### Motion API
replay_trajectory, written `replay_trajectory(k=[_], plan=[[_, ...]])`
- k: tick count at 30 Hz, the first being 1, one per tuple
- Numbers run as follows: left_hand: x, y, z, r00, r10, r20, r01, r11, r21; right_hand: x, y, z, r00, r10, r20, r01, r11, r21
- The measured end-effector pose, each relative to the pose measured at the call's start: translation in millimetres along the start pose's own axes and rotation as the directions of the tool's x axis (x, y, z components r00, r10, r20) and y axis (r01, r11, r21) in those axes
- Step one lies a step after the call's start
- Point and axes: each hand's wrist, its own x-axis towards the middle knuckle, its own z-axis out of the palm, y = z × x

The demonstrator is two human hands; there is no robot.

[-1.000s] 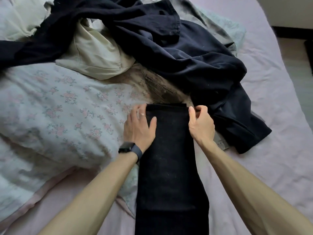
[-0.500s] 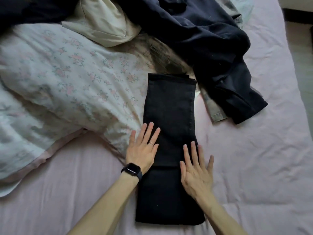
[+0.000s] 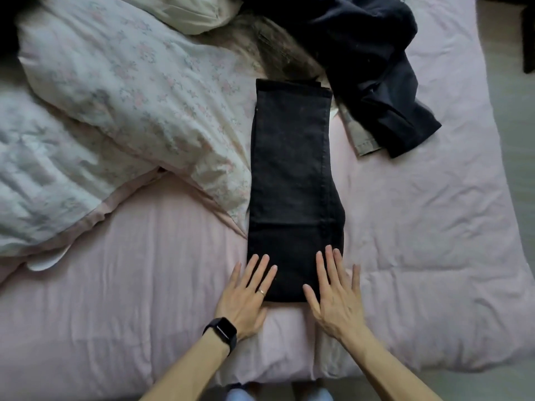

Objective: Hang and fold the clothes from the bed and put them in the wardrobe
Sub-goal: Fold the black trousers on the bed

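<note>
**A:** Status on the black trousers (image 3: pixel 292 183)?

**B:** Folded into a long narrow strip, flat on the pink sheet (image 3: pixel 434 241). It sat at frame centre with its long axis running 12 to 6. Its 9 o'clock edge lay over the edge of the floral duvet (image 3: pixel 130 96). The near end stopped short of the bed's 6 o'clock edge.

**A:** Hands?

**B:** Both were at the strip's 6 o'clock end, palms down.
- **Left hand** (image 3: pixel 246 296), at the 7 o'clock corner: fingers straight and slightly apart, tips on the fabric, palm on the sheet.
- **Right hand** (image 3: pixel 335 299), at the 5 o'clock corner: fingers straight and fanned wider. Index and middle were on the fabric, little finger off it on the sheet.

Neither hand gripped anything.

**A:** Anything worn?

**B:** A black watch (image 3: pixel 223 332) on the left wrist and a ring (image 3: pixel 262 291) on a left finger.

**A:** Rest of the bed?

**B:**
- **Navy garment** (image 3: pixel 370 53): crumpled at 1 o'clock from the strip, one fold just beside the strip's far right corner.
- **Grey-khaki hem** (image 3: pixel 363 140): stuck out from under the navy garment at 2 o'clock.
- **Cream garment** (image 3: pixel 188 13): at 11 o'clock, cut off by the top of the frame, lying on the duvet.
- **Duvet:** bunched, filling 9 to 11 o'clock.
- **Grey floor** (image 3: pixel 506 96): showed past the bed at 3 o'clock.
</note>
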Motion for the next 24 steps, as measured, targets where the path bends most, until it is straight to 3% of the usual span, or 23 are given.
replay_trajectory(k=[4, 12, 17, 21, 24], plan=[[4.0, 8.3, 2.5, 0.999, 0.03, -0.012, -0.03, 0.999, 0.024, -36.5, -6.0, 5.9, 0.98, -0.19, 0.052, 0.193, 0.979, -0.063], [13.8, 26.0, 21.4, 0.996, 0.002, -0.093, 0.015, 0.985, 0.175, -25.1, -13.7, -2.8, 0.988, -0.15, 0.032, 0.153, 0.974, -0.167], [15.5, 31.3, 11.8, 1.0, -0.013, -0.023, 0.017, 0.976, 0.216, -25.0, -14.9, -9.5, 0.984, -0.176, -0.027, 0.17, 0.975, -0.142], [10.3, 38.1, 0.7, 0.989, -0.068, 0.131, 0.042, 0.981, 0.187, -29.8, -10.7, -24.5, 0.966, -0.17, 0.197, 0.186, 0.98, -0.069], [-25.4, 57.9, -16.9, 0.975, -0.064, 0.212, 0.038, 0.992, 0.124, -59.9, -7.2, -41.6, 0.947, -0.18, 0.267, 0.194, 0.981, -0.026]])
